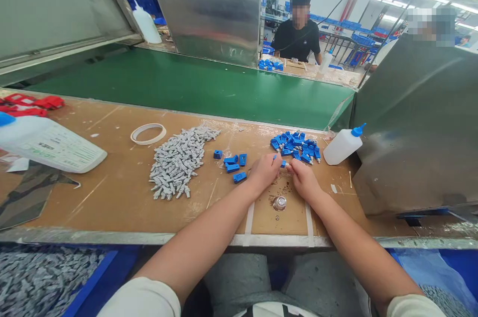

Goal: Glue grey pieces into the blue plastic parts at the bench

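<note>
My left hand is closed in a pinch on a small blue plastic part. At the pale end of that same part, the fingers of my right hand are pressed together. Just beyond my hands lies a heap of blue parts with pale ends. Several loose blue parts rest to the left of my left hand. Farther left is a large pile of small grey plastic pieces. A small round metal object sits between my forearms, with tiny brown bits scattered around it.
A white squeeze bottle stands right, beside a metal panel. Left are a tape roll, a large white bottle and red items. A green conveyor belt runs behind; a person sits across it.
</note>
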